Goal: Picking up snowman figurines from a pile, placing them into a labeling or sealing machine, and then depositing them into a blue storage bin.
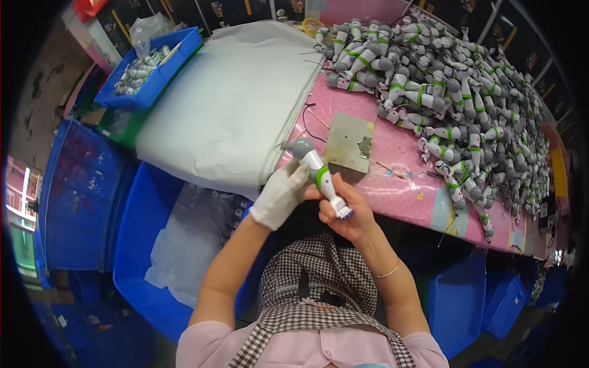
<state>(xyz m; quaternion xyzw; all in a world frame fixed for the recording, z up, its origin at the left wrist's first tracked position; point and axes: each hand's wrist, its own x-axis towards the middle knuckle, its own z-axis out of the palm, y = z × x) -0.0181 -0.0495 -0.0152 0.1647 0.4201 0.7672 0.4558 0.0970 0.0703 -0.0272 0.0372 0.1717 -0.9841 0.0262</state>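
A white toy arm (322,178) with a grey rounded end, a green band and a small purple patch is held up in front of me, tilted. My left hand (282,190), in a white glove, is closed around the arm near its grey end. My bare right hand (351,211) has its fingers wrapped about the narrower lower end. Just beyond the toy arm, a square greyish metal block (350,144) sits on the table's pink cover (402,196).
A large heap of similar toy arms (442,92) covers the right side of the table. A white sheet (227,92) lies on the left. A blue crate (150,70) of small parts stands at the far left. Below it is a blue bin (138,245) with a plastic bag (190,245).
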